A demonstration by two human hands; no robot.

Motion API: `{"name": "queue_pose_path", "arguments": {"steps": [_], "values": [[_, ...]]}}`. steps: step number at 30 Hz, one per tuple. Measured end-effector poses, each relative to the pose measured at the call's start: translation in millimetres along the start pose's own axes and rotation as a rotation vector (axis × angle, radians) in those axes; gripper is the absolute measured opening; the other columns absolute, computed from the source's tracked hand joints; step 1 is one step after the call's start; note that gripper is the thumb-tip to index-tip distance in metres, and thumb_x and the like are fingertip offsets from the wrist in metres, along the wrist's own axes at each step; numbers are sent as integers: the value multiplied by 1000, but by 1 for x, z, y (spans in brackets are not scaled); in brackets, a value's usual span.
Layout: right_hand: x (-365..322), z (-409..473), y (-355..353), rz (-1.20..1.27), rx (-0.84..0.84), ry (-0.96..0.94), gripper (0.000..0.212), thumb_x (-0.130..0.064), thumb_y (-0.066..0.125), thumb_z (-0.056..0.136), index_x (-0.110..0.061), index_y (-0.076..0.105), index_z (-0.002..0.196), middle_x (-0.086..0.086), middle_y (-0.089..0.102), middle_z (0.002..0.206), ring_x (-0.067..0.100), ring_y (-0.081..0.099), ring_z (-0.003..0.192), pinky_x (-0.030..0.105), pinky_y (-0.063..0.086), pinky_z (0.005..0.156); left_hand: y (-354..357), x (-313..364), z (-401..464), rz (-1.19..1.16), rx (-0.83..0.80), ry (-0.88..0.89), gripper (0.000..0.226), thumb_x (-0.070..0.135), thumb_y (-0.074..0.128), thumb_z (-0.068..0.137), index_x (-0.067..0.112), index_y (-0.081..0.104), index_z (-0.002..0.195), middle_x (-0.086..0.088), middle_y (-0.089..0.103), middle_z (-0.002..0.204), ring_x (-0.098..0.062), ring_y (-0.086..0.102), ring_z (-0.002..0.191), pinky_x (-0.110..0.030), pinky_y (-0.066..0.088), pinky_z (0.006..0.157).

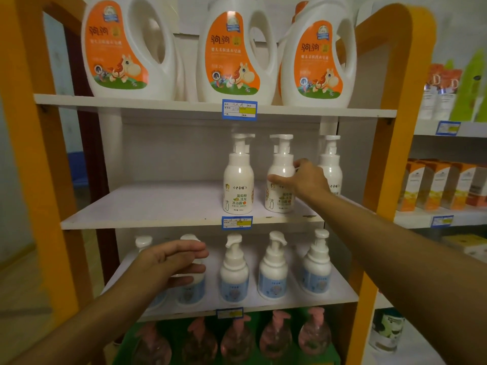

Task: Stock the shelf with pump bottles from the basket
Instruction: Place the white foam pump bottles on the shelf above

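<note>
Three white plastic pump bottles [238, 177] stand on our middle white shelf [147, 204]; right hand [305, 179] fingers clamp the second [279, 175], left hand [174, 262] fingers spread; much room remains.

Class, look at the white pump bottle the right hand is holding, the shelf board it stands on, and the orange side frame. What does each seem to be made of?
Pump bottle in the right hand: probably glossy white plastic; a highlight shows on a neighbouring bottle.
Shelf board: likely matt white laminated board; its front edge looks chipped.
Orange frame: smooth painted or laminated wood, hard to tell which.
</note>
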State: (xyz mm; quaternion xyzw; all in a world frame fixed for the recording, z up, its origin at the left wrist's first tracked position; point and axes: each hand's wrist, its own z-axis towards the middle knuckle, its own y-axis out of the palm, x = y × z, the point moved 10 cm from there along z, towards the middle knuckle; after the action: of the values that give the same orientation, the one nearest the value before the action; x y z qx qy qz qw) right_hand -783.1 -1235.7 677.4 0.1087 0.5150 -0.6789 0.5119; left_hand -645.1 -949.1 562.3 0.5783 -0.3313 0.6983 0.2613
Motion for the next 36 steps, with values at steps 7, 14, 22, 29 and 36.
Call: {"name": "queue_pose_path", "arguments": {"steps": [7,14,22,29,36], "values": [[1,-4,-4,-5,24,-29,83,-73,69,54,-18,54,115,3,67,106,25,65,93,48,55,80,-1,3,-4,11,-7,15,22,10,50,92,14,71,98,1,76,95,-21,73,86,-31,56,76],[-7,-19,-19,11,121,-84,88,-59,73,67,-14,41,135,7,54,133,28,55,116,45,49,90,-2,1,-9,-3,-12,24,22,9,50,92,13,70,101,0,76,97,-24,72,90,-34,55,81],[-21,-99,8,421,-143,-195,17,-29,65,85,-18,67,99,1,70,90,18,70,75,38,60,74,6,-6,-11,-62,-52,58,21,12,55,90,12,68,106,-1,75,100,-21,71,93,-34,55,85],[27,-210,133,494,-486,-87,8,-19,64,88,-17,69,92,1,72,82,14,69,66,26,56,63,-6,-123,-34,-70,-34,-162,18,8,56,89,14,69,100,-2,75,100,-19,71,93,-29,58,76],[106,-321,285,350,-790,35,16,-25,63,88,-23,67,104,-9,67,94,6,64,81,24,51,75,-48,-293,-73,19,-10,-384,20,14,55,90,24,68,104,4,71,104,-11,69,94,-30,53,85]]}}
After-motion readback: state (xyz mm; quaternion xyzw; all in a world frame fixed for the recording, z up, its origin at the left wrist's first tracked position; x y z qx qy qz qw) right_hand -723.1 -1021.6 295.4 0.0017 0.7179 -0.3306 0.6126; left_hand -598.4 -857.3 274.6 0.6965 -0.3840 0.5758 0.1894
